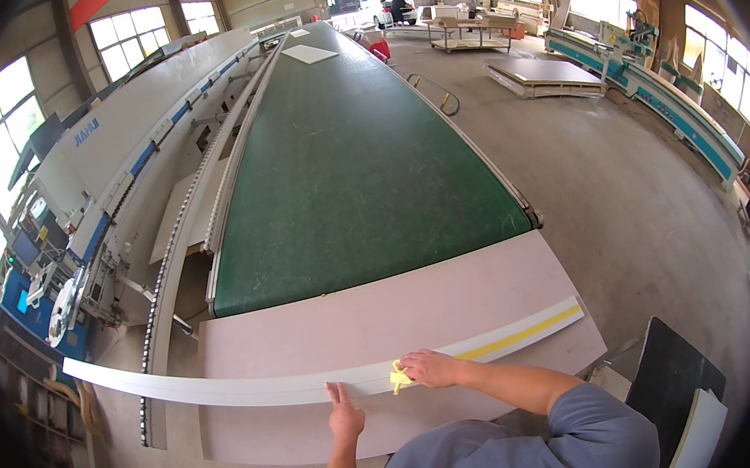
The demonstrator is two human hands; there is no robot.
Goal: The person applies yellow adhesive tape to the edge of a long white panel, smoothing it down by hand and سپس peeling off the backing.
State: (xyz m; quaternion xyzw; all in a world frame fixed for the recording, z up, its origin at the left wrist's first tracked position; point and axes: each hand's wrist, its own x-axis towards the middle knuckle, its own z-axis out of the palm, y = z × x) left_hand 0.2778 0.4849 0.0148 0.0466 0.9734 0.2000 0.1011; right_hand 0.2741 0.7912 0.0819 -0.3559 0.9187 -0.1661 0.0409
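Right hand [431, 367] sits clamped on a small yellow cloth [400, 378], pressing it onto the long white panel strip [255, 389] that lies across the pinkish board [383, 322] serving as the counter. Left hand [346, 417] lies flat, fingers spread, grip apart, just touching the strip's near edge. A yellow band [518, 335] shows along the strip's right end. The green conveyor belt [351, 165] runs away beyond the board.

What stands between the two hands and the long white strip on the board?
Nothing visible. The left hand lies flat at the strip's near edge. The right hand rests on the strip and presses a yellow cloth against it. The board carries only the strip.
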